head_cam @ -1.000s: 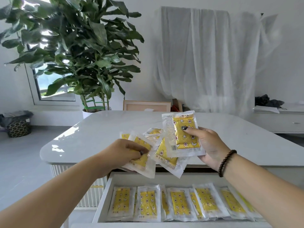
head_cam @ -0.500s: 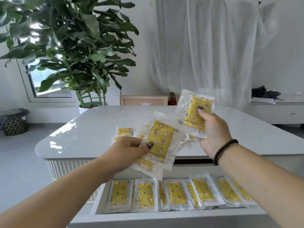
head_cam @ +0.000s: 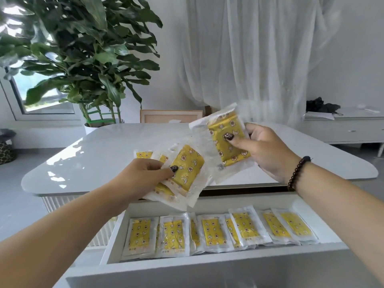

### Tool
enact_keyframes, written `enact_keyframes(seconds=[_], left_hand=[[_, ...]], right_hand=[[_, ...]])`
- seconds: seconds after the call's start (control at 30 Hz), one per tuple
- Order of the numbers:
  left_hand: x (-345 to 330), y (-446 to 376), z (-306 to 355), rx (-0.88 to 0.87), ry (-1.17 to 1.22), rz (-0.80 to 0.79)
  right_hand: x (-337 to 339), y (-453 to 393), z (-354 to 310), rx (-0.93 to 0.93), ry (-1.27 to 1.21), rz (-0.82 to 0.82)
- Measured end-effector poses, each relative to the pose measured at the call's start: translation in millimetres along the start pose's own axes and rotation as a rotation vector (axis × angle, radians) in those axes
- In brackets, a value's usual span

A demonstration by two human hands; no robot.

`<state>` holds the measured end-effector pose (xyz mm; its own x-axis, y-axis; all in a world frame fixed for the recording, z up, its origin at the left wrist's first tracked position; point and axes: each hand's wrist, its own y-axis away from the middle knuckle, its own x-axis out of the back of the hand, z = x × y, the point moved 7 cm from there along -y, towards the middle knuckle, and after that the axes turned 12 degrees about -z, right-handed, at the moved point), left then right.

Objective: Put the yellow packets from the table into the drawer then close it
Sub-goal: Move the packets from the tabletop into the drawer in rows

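My left hand (head_cam: 143, 177) grips a small stack of yellow packets (head_cam: 188, 171) in clear wrappers, held over the table's front edge. My right hand (head_cam: 268, 150) pinches a single yellow packet (head_cam: 227, 140), thumb on its face, a little higher and to the right. Two more packets (head_cam: 144, 154) lie on the white table (head_cam: 99, 154), partly hidden behind my left hand. Below, the white drawer (head_cam: 207, 265) stands pulled open with a row of several yellow packets (head_cam: 212, 232) lying inside.
A large potted plant (head_cam: 83, 59) stands behind the table's far left corner. A wooden frame (head_cam: 170, 116) leans behind the table, white curtains hang beyond it, and a low white cabinet (head_cam: 345, 127) sits at the right.
My right hand has carried its single packet up and to the right, away from the stack. My left hand holds the rest and has shifted slightly; the view has tilted downward.
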<state>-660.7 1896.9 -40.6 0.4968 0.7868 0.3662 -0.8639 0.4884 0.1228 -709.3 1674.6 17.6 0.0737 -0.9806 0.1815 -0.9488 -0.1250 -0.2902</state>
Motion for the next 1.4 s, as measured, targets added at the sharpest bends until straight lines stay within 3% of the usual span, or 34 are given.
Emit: enact_keyframes(seconds=[0.2, 0.33, 0.47, 0.57, 0.67, 0.73, 0.87, 1.07, 1.17, 1.4], left_hand=[[-9.3, -5.8, 14.1, -0.084, -0.191, -0.130], [-21.0, -11.6, 18.0, -0.144, -0.255, -0.182], [-20.5, -14.3, 22.7, -0.207, -0.280, -0.133], [-8.4, -19.2, 18.4, -0.173, -0.243, -0.076], [-7.7, -22.4, 6.1, -0.088, -0.228, -0.179], [-15.4, -20.5, 3.1, -0.092, -0.206, -0.249], [-31.1, -15.7, 1.8, -0.131, -0.244, -0.297], [-38.7, -12.3, 3.5, -0.180, -0.207, -0.247], [-40.8, -10.5, 3.0, -0.171, -0.168, -0.296], [-46.9, -12.9, 3.9, -0.164, -0.146, -0.304]], right_hand=[[-26.6, 0.6, -14.1, -0.051, 0.798, -0.381], [-52.4, 2.7, 0.8, -0.070, 0.925, -0.493], [-44.3, 7.0, 9.1, -0.077, 0.771, -0.394], [-19.6, 10.7, 14.3, -0.112, 0.380, -0.188], [-5.1, 15.4, 34.4, -0.168, -0.041, 0.004], [-2.0, 18.6, 49.3, -0.216, -0.158, 0.085], [-11.3, 25.6, 67.8, -0.284, -0.207, 0.093], [-16.6, 25.8, 68.4, -0.277, -0.040, 0.092], [-15.9, 25.7, 70.5, -0.322, 0.029, 0.094], [-25.5, 24.6, 75.4, -0.284, -0.146, 0.059]])
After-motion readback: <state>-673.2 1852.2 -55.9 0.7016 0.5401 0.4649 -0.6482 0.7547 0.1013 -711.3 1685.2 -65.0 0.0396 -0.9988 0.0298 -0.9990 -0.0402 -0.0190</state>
